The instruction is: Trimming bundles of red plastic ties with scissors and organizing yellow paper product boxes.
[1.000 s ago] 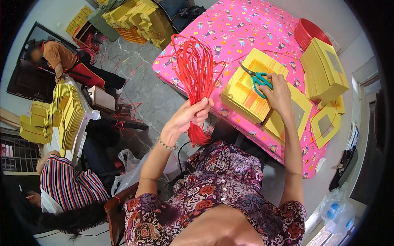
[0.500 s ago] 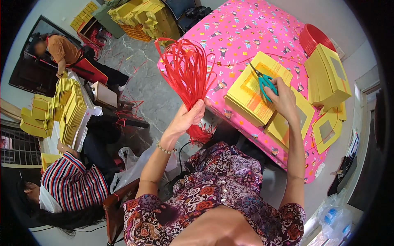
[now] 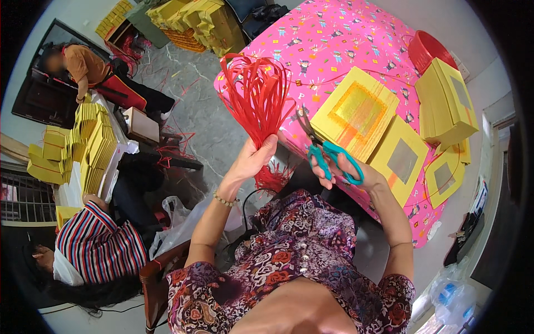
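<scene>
My left hand is closed round the middle of a bundle of red ribbon strips. Loops fan out above the fist, and loose ends hang below it. In my right hand is a pair of scissors with teal handles, my fingers through the handle loops. Their dark blades stand a little apart and point up and left, between the bundle and a stack of yellow paper. That stack lies on the pink patterned tablecloth, a printed panel on its top sheet.
More yellow paper stacks stand on the right, beside a red bucket. At left, one person in a striped top and another in a brown top are at a table with folded yellow paper. A wooden chair is near my left elbow.
My right hand has moved left and down from above the paper stack towards the ribbon bundle. The scissors, closed before, now have their blades apart. My left hand has barely moved.
</scene>
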Tool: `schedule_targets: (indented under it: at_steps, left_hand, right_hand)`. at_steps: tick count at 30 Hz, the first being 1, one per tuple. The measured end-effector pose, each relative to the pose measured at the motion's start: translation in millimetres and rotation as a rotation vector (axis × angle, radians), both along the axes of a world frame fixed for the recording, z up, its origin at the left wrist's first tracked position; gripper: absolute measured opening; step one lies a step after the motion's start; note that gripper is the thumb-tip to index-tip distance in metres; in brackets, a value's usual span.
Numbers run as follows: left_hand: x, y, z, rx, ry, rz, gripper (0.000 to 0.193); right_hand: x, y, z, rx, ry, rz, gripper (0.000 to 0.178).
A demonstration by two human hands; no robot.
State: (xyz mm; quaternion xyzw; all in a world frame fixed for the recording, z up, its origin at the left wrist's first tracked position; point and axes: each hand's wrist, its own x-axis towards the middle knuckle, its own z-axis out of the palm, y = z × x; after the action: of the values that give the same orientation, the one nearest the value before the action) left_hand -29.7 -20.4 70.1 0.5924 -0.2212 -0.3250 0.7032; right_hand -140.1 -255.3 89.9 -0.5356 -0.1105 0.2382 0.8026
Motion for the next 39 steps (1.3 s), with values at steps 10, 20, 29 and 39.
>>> schedule_targets:
  at_steps: [10, 20, 29, 39]
  left_hand:
    - [-3, 5, -1, 0.058, -0.068, -0.074, 0.023]
    - [4, 18, -10, -0.017, 0.142, -0.182, 0.025]
    - [3, 22, -16, 0.011, 0.15, -0.26, 0.024]
    - [3, 19, -20, 0.171, -0.017, -0.345, 0.023]
  right_hand:
    - [16, 6, 3, -0.009, 0.082, -0.097, 0.057]
    - [12, 5, 12, 0.206, 0.024, -0.17, 0.065]
    - [9, 3, 20, 0.105, -0.043, 0.016, 0.075]
    - [22, 11, 35, 0.023, 0.023, -0.08, 0.072]
